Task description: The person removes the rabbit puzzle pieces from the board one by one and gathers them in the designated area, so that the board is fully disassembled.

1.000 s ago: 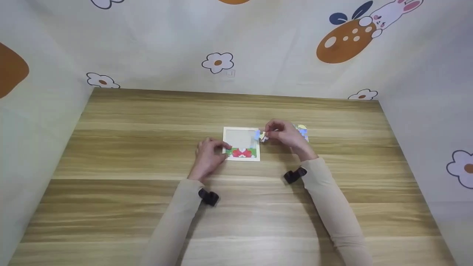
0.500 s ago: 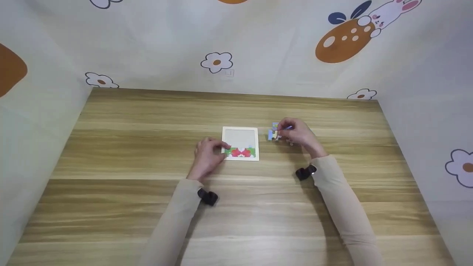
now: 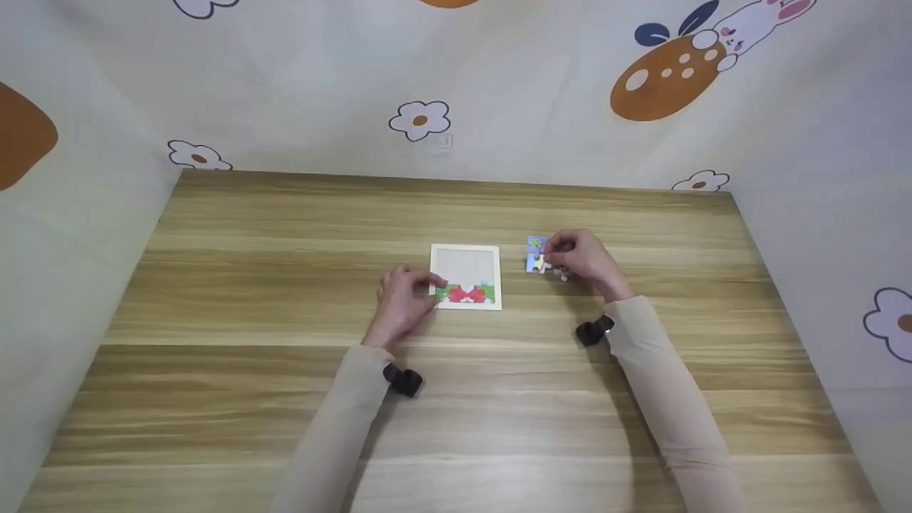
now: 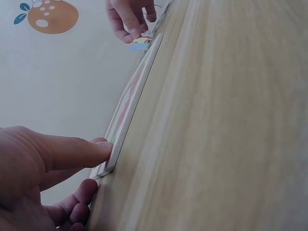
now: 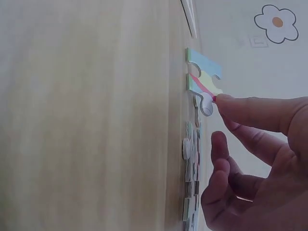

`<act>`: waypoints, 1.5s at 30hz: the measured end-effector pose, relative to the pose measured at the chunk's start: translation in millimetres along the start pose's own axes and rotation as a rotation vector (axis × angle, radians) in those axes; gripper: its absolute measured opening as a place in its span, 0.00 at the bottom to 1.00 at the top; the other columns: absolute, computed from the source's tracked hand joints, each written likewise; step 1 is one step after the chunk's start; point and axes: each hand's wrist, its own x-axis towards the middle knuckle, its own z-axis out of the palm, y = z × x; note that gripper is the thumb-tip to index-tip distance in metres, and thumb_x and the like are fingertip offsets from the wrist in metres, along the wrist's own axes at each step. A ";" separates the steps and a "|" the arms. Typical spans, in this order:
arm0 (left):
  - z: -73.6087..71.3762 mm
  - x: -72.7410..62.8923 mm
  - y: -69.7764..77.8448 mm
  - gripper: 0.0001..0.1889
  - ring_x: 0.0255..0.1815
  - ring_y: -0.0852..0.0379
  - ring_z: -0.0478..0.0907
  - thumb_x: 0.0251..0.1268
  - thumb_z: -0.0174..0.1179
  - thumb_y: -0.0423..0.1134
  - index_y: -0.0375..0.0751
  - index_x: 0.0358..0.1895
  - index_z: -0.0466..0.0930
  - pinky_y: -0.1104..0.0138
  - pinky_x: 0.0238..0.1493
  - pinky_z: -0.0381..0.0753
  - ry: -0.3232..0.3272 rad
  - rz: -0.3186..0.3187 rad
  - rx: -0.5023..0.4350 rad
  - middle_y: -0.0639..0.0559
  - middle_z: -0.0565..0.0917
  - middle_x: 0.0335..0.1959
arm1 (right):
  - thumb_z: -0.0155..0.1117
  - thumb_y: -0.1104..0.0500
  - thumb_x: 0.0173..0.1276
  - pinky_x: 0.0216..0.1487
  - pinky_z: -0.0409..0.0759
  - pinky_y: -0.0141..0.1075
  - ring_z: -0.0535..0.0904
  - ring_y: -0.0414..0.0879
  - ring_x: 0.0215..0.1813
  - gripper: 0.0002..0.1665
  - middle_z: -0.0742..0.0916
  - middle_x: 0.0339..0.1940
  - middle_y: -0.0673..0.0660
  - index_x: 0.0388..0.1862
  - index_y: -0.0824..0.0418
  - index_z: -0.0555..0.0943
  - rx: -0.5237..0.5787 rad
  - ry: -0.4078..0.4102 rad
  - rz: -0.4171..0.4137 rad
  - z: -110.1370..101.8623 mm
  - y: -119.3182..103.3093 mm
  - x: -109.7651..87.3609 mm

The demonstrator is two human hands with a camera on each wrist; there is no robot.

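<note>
A cream picture-puzzle frame (image 3: 465, 248) lies flat on the table. A row of green and red puzzle pieces (image 3: 467, 293) fills its near side. My left hand (image 3: 405, 303) rests at the frame's near left corner, with thumb and index fingertip touching the edge; in the left wrist view the straight thumb (image 4: 79, 151) presses there and the other fingers curl beside it. My right hand (image 3: 583, 256), right of the frame, pinches a puzzle piece (image 5: 204, 79) in light blue and yellow with a red band. Other loose pieces (image 3: 536, 243) lie under and behind that hand, partly hidden.
Along the table in the right wrist view, several loose pieces (image 5: 187, 168) are seen edge-on below the held one. The wood-grain table (image 3: 285, 399) meets a printed cloth wall (image 3: 313, 107) behind and at both sides.
My right hand has moved right, away from the frame's right edge to above the loose pieces, still pinching the puzzle piece. The left hand has stayed at the frame's corner.
</note>
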 end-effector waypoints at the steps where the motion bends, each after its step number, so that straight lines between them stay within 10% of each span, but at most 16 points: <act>1: -0.2 0.0 0.2 0.10 0.56 0.45 0.62 0.53 0.68 0.31 0.44 0.40 0.87 0.52 0.58 0.54 0.000 -0.002 -0.002 0.46 0.74 0.48 | 0.64 0.71 0.61 0.26 0.70 0.28 0.72 0.42 0.28 0.03 0.80 0.28 0.53 0.34 0.68 0.81 -0.002 -0.002 0.003 -0.4 0.0 0.5; 45: 0.5 0.1 -1.6 0.11 0.56 0.44 0.63 0.52 0.68 0.31 0.44 0.40 0.86 0.52 0.59 0.53 0.013 0.015 -0.009 0.47 0.75 0.48 | 0.65 0.72 0.58 0.36 0.72 0.31 0.74 0.44 0.35 0.09 0.82 0.33 0.58 0.38 0.73 0.81 -0.120 -0.059 0.006 0.1 -0.6 7.4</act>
